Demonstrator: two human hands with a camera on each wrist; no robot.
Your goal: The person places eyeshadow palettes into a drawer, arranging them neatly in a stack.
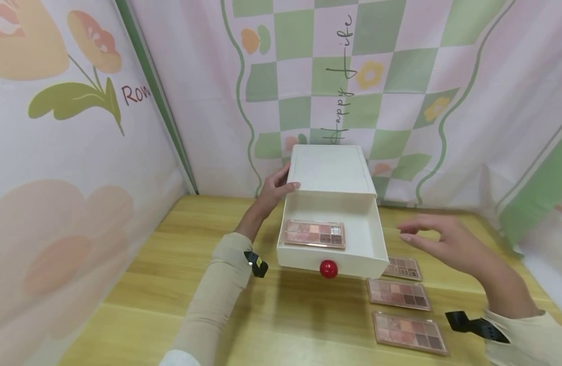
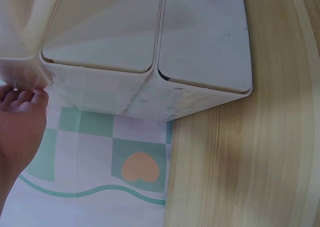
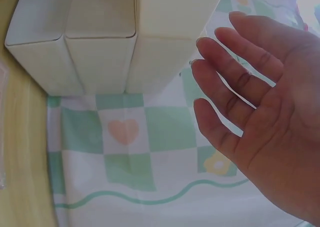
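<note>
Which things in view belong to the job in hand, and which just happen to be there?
Likely part of the job:
- white cabinet
- open drawer with its red knob
- makeup palette inside the drawer
- three palettes on the table

Likely just there:
- checked curtain
- flowered cloth
- wooden table, only as support

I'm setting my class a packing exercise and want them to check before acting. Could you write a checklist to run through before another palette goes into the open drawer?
1. Drawer pulled out: ok, open above its red knob.
2. Room inside: ok, bare floor shows to the right of the inside palette.
3. Left hand on the white drawer unit: ok, touching its side.
4. Right hand free: ok, holding nothing.
5. Table palettes fully visible: not ok, the drawer hides part of the farthest palette.
6. Nearest palette latched: cannot tell, too small to see.
</note>
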